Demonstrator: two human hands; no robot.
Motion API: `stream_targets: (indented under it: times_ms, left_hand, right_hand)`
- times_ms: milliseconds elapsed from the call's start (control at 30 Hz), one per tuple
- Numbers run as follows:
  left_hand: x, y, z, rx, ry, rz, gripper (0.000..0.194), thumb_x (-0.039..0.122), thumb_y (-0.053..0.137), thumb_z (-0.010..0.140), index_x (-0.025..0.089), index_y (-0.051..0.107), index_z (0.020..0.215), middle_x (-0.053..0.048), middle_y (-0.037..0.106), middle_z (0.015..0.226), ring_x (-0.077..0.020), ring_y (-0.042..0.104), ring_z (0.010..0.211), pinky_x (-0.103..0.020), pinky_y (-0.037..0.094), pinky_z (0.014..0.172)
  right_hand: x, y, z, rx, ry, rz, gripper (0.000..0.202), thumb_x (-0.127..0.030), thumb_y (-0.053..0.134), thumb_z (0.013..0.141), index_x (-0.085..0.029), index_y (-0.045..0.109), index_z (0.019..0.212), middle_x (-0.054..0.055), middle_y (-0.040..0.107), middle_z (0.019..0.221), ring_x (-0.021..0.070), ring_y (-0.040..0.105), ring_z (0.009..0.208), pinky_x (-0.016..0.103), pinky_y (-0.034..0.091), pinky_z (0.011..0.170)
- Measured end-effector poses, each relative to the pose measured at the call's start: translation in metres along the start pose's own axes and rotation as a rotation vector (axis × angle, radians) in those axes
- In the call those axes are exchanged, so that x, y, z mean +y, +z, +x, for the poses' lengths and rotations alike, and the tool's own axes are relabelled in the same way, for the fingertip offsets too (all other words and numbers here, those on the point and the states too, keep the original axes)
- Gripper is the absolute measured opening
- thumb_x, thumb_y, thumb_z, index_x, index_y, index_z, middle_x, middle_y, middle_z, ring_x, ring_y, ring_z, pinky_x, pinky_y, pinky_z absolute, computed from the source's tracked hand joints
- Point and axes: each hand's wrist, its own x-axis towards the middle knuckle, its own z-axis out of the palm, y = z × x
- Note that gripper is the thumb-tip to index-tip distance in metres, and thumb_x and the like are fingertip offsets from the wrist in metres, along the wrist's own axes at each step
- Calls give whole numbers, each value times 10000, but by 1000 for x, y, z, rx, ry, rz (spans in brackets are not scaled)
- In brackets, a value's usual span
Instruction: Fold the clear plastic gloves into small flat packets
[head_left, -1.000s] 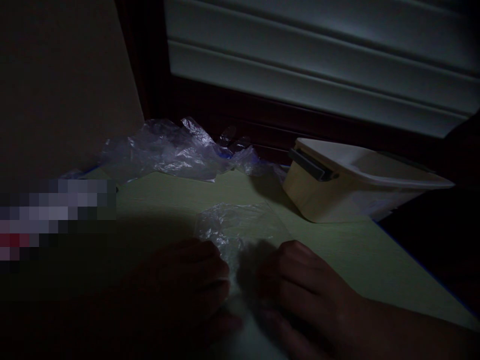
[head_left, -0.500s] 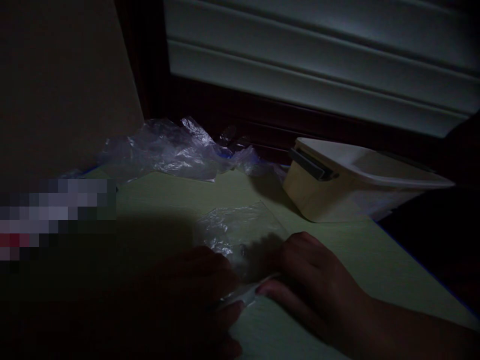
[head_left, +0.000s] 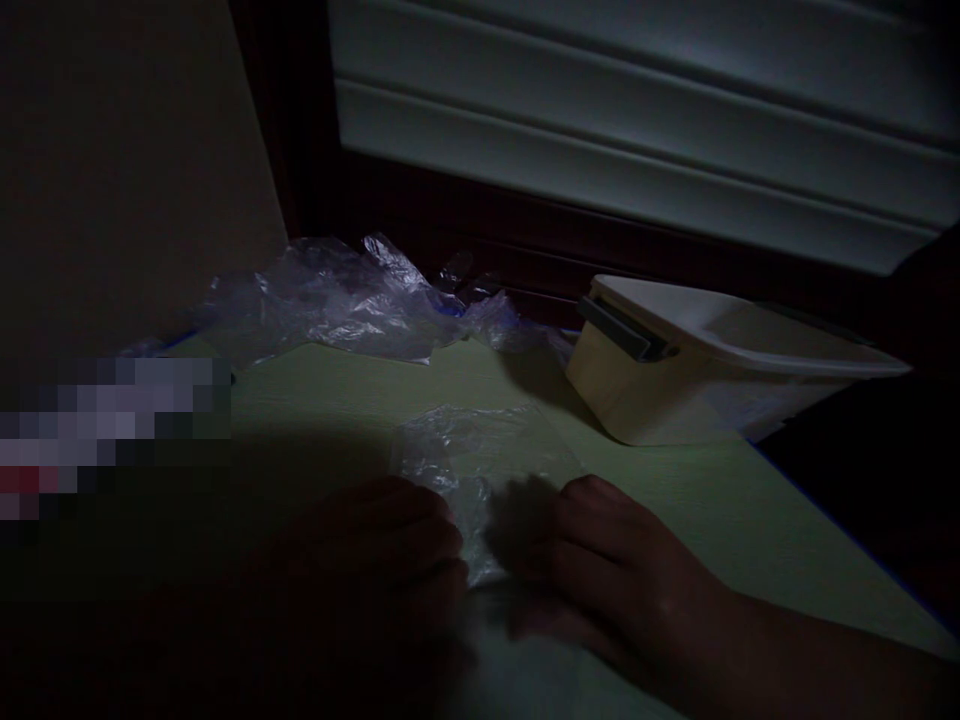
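Left hand (head_left: 397,545) and right hand (head_left: 611,560) curl inward, fingers bent—whether either pinches the film I cannot tell (deep shadow, some blur). The clear plastic film (head_left: 480,450), thin and wrinkled, lies between and just beyond them, long axis seemingly pointing away, neither hand plainly nearer. Farther out: crumpled glossy plastic (head_left: 337,300) and a smooth tapered tub (head_left: 645,405).

Plastic sheet (head_left: 487,450): thin, clear, colourless. Lies flat on the pale green desk (head_left: 360,385), its near part between the hands (head_left: 622,570). Surface wrinkled, with bright glints along the left side and middle; right side smoother. Far edge slightly uneven. Near end indistinct in shadow; contact with fingers unclear.
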Motion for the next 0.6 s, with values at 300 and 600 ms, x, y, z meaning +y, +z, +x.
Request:
stream_targets:
  times_ms: [300, 600]
  left_hand:
    - [5, 6, 9, 99, 8, -32, 255, 218, 406, 1013, 177, 597, 849, 25, 617, 776, -153, 510, 716, -311, 369, 691]
    - [-1, 4, 3, -5, 68, -61, 211, 77, 431, 948, 167, 533, 786, 21, 569, 773, -162, 461, 733, -325, 322, 662]
  right_hand:
    - [-6, 2, 1, -17, -29, 62, 433, -313, 406, 1017, -129, 667, 725, 27, 612, 655, 138, 501, 619, 273, 385, 620]
    - [-8, -5, 0, -114, -8, 41, 398, -251, 398, 1015, -143, 667, 743, 40, 627, 690, 154, 523, 640, 277, 400, 609]
